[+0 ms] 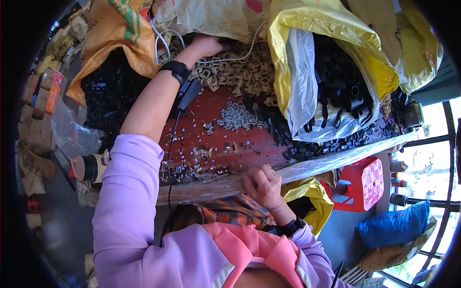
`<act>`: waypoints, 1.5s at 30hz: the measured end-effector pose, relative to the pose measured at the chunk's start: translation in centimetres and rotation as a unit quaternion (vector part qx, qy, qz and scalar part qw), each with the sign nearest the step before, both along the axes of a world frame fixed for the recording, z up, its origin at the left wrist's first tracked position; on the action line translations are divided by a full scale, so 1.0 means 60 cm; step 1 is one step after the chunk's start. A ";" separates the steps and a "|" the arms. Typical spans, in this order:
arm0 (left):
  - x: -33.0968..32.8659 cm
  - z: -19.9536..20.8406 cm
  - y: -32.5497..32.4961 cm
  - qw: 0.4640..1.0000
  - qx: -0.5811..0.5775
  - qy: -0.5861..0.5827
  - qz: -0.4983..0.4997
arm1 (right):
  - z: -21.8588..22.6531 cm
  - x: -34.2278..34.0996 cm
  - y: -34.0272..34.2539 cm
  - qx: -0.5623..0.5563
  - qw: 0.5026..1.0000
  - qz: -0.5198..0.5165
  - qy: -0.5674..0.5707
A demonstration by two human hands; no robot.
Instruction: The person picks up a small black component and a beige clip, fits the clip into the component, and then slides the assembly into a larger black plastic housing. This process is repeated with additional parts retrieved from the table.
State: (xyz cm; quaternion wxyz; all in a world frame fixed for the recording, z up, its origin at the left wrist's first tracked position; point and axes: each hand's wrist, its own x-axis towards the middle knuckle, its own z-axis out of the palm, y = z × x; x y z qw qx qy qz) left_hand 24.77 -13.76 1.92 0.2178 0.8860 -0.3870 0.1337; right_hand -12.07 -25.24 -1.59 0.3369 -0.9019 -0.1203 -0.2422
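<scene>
My left hand (207, 47) is stretched far across the red table (192, 125), at the mouth of a pale sack (211, 19). Its fingers are hidden among tan clip-like plastic parts (240, 72) heaped there. My right hand (263, 185) is closed in a fist at the table's front edge; whatever it may hold is hidden. A pile of small grey metal pieces (237, 116), possibly screws, lies mid-table between the two hands. Small black parts (307, 151) are strewn to its right.
A yellow sack with a white liner (300, 72) holds black plastic parts at the right. An orange sack (103, 36) spills black parts at the left. A white cord (252, 48) loops over the tan heap. A red stool (360, 187) stands beyond the table's right front.
</scene>
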 end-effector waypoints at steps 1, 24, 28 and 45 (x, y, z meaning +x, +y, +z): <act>-0.005 0.003 0.000 0.999 0.013 0.044 -0.008 | 0.000 0.002 0.000 -0.003 1.000 0.001 -0.006; -0.134 0.039 0.066 0.982 0.003 0.181 0.056 | -0.013 -0.004 0.016 -0.070 0.994 -0.029 -0.082; -0.148 0.071 0.078 0.941 -0.229 0.245 0.047 | -0.012 -0.003 0.018 -0.079 0.992 -0.034 -0.092; -0.505 0.015 0.195 0.447 -0.589 0.659 -0.137 | 0.002 -0.005 0.019 0.262 0.952 0.037 0.155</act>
